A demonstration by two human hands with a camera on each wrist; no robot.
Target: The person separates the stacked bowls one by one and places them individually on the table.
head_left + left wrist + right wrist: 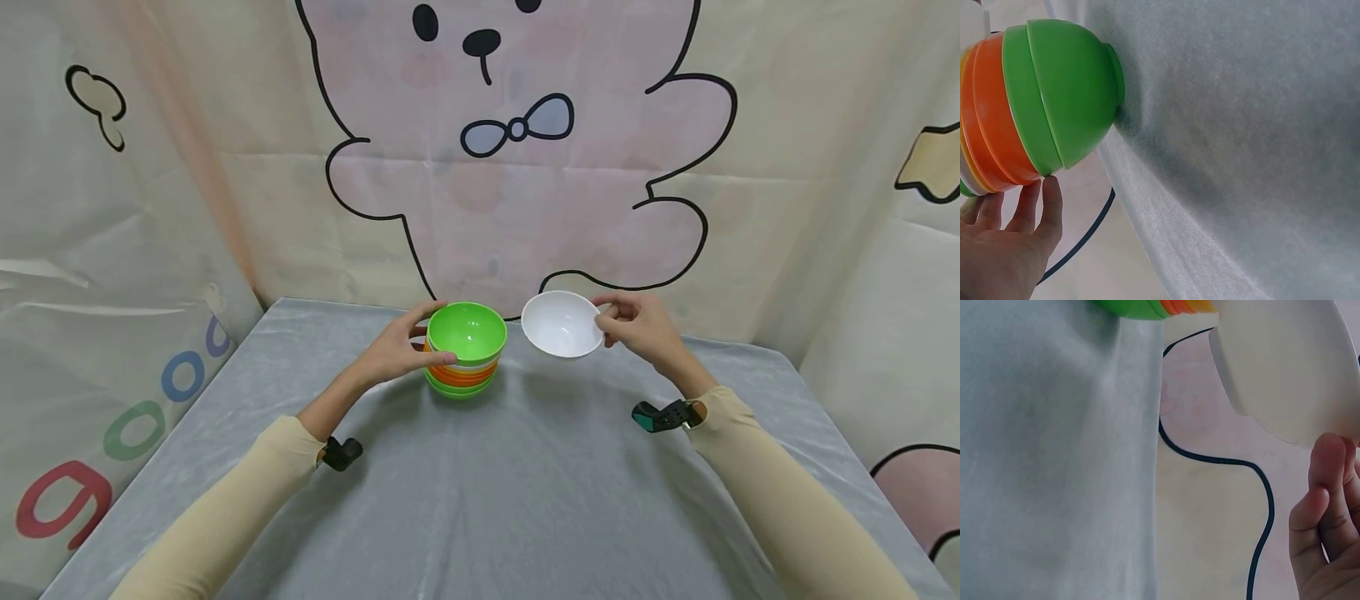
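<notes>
A stack of nested bowls (991, 112), green, orange, yellow and white, stands on the grey cloth toward the far edge of the table, with a green bowl (468, 333) on top. My left hand (392, 346) holds the stack from its left side, thumb at the near side of the rim and fingers behind. To the right of the stack, my right hand (643, 329) pinches a white bowl (561, 325) by its right rim. This bowl is raised above the cloth and tilted, its inside facing the head view. The right wrist view shows its outer side and foot.
Grey cloth (480, 492) covers the table. Behind it hangs a pale curtain (787, 233) with a cartoon animal drawing, and more printed fabric hangs at both sides. A black device is strapped on each wrist.
</notes>
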